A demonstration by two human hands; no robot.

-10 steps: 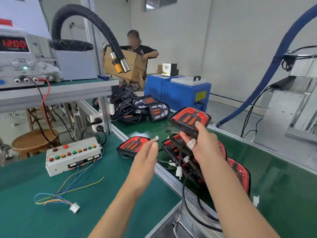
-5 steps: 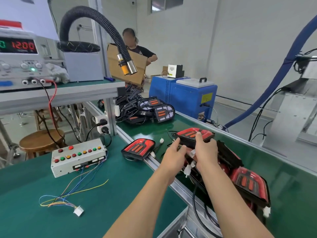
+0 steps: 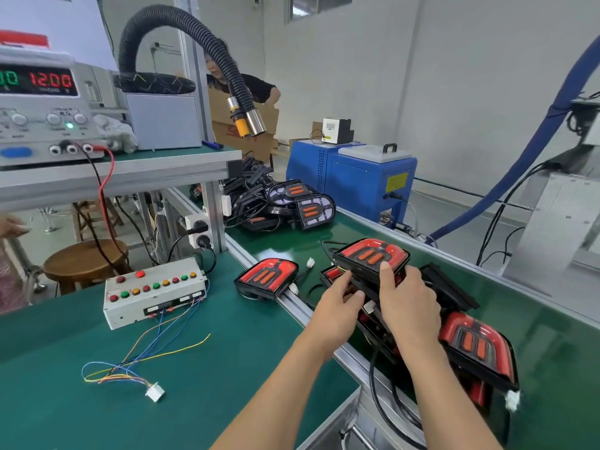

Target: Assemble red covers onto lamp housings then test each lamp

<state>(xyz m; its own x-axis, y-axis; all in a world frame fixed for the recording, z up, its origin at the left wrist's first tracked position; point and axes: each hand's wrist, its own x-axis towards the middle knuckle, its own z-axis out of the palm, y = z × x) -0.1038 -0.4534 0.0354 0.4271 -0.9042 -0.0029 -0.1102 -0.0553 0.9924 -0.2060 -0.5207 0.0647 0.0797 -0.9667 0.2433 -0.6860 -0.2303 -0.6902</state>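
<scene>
A red-covered lamp (image 3: 373, 255) sits on top of a pile of lamps on the green conveyor belt (image 3: 552, 349). My right hand (image 3: 407, 306) grips its near edge, fingers curled round the black housing. My left hand (image 3: 337, 303) reaches in beside it, fingers under the lamp among the cables; what it touches is hidden. Another red lamp (image 3: 267, 277) lies across the rail at the bench edge, its white plug (image 3: 310, 263) beside it. A third red lamp (image 3: 477, 347) lies at the pile's right end.
A grey test box (image 3: 154, 292) with coloured buttons stands on the green bench, loose wires running to a white connector (image 3: 155, 392). A power supply (image 3: 48, 105) reads 12.00 on the shelf. Unlit lamps (image 3: 302, 203) are heaped at the belt's far end. A person stands behind.
The lamp held up in my right hand has come down onto the pile. My left hand has moved right from mid-air to join it at the lamp.
</scene>
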